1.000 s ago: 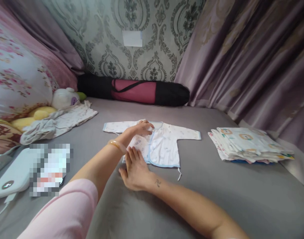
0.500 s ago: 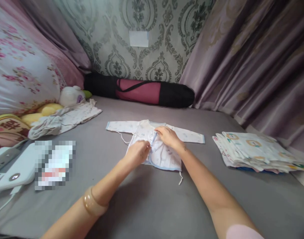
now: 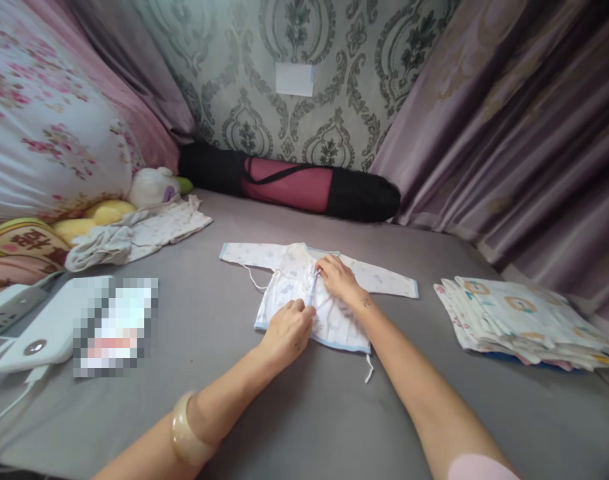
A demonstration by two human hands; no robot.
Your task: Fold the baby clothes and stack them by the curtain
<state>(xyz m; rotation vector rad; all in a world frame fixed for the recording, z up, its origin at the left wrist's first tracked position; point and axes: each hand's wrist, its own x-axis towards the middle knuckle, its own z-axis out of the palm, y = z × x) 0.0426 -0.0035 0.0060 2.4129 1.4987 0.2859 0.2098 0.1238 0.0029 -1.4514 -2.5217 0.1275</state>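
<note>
A small white baby shirt (image 3: 284, 287) with pale blue trim lies spread flat on the grey bed sheet (image 3: 304, 413), sleeves out to both sides. My left hand (image 3: 288, 329) rests on the shirt's lower front, fingers curled and pinching the blue-trimmed edge. My right hand (image 3: 338, 277) presses on the shirt's chest near the neckline, fingers bent onto the same front flap. A thin tie string (image 3: 368, 370) trails from the hem toward me. A pale bangle (image 3: 184, 430) sits on my left wrist.
A stack of folded printed cloths (image 3: 519, 320) lies at the right. Crumpled clothes (image 3: 134, 233) and soft toys (image 3: 149, 187) sit at the left below a floral pillow (image 3: 49, 127). A white device (image 3: 39, 330) lies at the near left. A black and maroon bag (image 3: 304, 187) lines the wall.
My left hand came back from the collar to the lower front edge. My right hand moved from the sheet up onto the chest. The front flap now lies closed over the shirt.
</note>
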